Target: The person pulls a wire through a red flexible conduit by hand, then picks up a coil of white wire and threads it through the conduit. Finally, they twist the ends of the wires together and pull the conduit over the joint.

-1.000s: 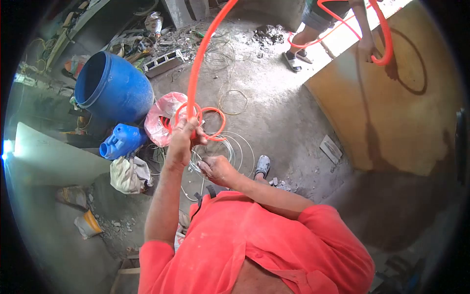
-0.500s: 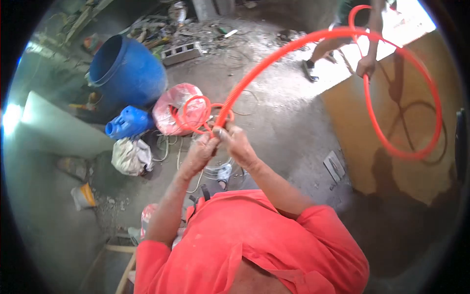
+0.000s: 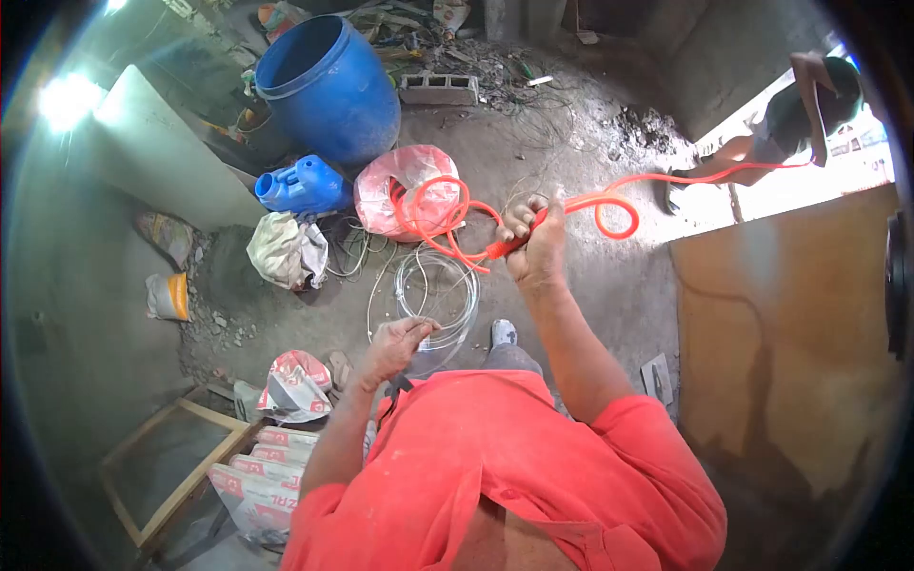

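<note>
My right hand [image 3: 539,246] is closed around the end of the orange-red corrugated tube [image 3: 505,247], with more of the tube coming out past its fingers to the right. Lower and to the left, my left hand [image 3: 400,348] has its thumb and fingers pressed together; whatever they may hold is too small to tell. Beyond it a coil of clear hose or wire [image 3: 466,319] lies on the floor. Loops of the orange-red tube [image 3: 440,181] rest on and beside a pink-and-white plastic-wrapped roll [image 3: 376,202].
Another person [image 3: 809,109] bends in the bright doorway, beside the tube's far stretch. A blue barrel [image 3: 367,109], a blue jug [image 3: 319,186], a white sack [image 3: 278,249] and a hollow block [image 3: 440,90] stand ahead left. A brown board [image 3: 790,314] is at right; stacked bags [image 3: 257,485] and a wooden frame [image 3: 181,490] lie lower left.
My hands have moved apart, the right one forward and right with the tube. The big raised loop of tube has dropped low. The other person now bends farther right, and the view has shifted.
</note>
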Demonstrator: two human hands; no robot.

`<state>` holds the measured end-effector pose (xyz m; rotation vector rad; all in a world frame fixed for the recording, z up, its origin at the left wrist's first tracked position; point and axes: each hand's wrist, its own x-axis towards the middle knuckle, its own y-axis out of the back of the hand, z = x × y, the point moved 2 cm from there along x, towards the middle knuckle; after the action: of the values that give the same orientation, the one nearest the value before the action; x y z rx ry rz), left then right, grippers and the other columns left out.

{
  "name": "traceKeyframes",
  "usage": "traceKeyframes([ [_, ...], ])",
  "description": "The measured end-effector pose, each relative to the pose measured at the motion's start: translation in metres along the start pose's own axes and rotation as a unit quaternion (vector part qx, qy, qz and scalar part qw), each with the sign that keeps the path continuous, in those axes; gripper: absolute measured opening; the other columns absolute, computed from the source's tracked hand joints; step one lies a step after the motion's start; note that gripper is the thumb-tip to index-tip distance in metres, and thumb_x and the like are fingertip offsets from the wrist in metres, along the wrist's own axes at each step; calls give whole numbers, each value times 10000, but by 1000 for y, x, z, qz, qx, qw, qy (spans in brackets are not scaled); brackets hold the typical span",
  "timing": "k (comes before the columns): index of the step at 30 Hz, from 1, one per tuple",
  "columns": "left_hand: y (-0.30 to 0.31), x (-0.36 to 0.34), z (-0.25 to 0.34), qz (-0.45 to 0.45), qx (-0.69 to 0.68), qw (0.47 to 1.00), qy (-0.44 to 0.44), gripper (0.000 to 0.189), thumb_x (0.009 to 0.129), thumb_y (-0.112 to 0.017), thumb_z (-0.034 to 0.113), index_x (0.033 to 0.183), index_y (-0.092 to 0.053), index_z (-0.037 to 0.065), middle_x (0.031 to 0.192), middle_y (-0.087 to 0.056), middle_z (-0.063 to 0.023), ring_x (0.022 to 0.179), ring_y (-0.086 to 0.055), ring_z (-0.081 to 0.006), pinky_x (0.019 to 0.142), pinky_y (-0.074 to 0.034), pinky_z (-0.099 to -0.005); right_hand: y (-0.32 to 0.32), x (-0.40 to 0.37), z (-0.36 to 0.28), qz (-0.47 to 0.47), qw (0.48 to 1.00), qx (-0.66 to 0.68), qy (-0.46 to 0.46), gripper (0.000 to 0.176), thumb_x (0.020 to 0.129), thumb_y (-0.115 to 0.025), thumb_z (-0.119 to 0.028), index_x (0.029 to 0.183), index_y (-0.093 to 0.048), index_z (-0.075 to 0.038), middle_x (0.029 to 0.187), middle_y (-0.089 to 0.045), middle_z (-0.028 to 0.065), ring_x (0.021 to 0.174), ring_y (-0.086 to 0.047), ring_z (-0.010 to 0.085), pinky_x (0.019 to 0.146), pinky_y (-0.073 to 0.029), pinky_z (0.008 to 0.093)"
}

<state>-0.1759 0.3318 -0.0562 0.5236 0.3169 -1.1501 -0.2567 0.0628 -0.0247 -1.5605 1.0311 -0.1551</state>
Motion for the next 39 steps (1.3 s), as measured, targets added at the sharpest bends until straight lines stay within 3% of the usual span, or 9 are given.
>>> traceKeyframes([
  [6, 70, -3, 5, -43, 291, 947, -131, 283, 970, -546, 271, 1071, -694, 52, 913, -721, -111, 837, -683, -340, 745, -522, -413, -4, -26, 90, 36, 998, -42, 1, 374, 994, -483, -504, 832, -451, -169, 622, -382, -54, 507, -393, 80, 493, -382, 263],
  [9, 119, -30, 6, -62, 224, 941, -247, 287, 969, -543, 263, 1038, -691, 27, 798, -701, -107, 733, -674, -265, 693, -518, -367, -15, -34, 140, 53, 997, -58, -12, 361, 998, -493, -482, 834, -456, -163, 631, -410, -46, 517, -411, 87, 509, -409, 269],
  [11, 166, -55, 21, 2, 61, 998, 29, 256, 959, -545, 215, 982, -682, -1, 676, -620, -70, 640, -604, -150, 619, -479, -297, -12, -33, 177, 36, 998, -35, -38, 337, 1004, -497, -451, 847, -471, -154, 651, -467, -25, 543, -497, 112, 550, -453, 281],
  [18, 249, -77, -30, 33, 55, 998, 9, 171, 936, -562, 123, 914, -664, -13, 653, -554, 6, 600, -515, -62, 561, -408, -237, -35, -63, 304, 39, 983, -99, -151, 274, 1011, -493, -387, 916, -517, -131, 825, -629, 35, 800, -655, 194, 717, -533, 377],
  [23, 282, -93, -36, 10, -12, 999, 47, 163, 926, -567, 103, 957, -665, -24, 743, -629, -17, 631, -564, -84, 585, -438, -226, -60, -84, 349, -107, 927, -218, -287, 187, 1000, -493, -274, 929, -541, -108, 994, -676, 90, 881, -650, 209, 808, -523, 406],
  [29, 293, -120, -144, -185, -164, 968, 52, 218, 931, -600, 140, 1052, -672, -28, 919, -667, -66, 839, -644, -140, 792, -504, -272, -74, -91, 356, -89, 933, -99, -335, 227, 966, -567, -309, 856, -518, -117, 694, -494, -13, 661, -538, 157, 724, -506, 393],
  [32, 278, -129, -169, -156, -113, 979, 62, 230, 940, -604, 173, 1033, -677, -24, 855, -654, -38, 805, -621, -126, 780, -492, -281, -72, -85, 347, -42, 952, -104, -285, 329, 975, -570, -409, 792, -460, -158, 593, -348, -67, 530, -400, 97, 581, -433, 329],
  [35, 255, -114, -117, -179, -104, 977, 47, 225, 950, -596, 186, 987, -680, -20, 776, -626, -19, 731, -587, -109, 717, -481, -267, -68, -84, 346, -37, 954, -158, -251, 334, 991, -548, -398, 777, -441, -165, 593, -352, -65, 520, -393, 96, 550, -422, 315],
  [39, 226, -90, -40, -39, -155, 983, 92, 255, 959, -567, 190, 1020, -677, -32, 776, -634, -27, 699, -591, -127, 678, -486, -272, -69, -76, 329, -2, 967, -84, -239, 319, 1010, -513, -385, 768, -436, -193, 577, -335, -79, 500, -371, 78, 504, -382, 282],
])
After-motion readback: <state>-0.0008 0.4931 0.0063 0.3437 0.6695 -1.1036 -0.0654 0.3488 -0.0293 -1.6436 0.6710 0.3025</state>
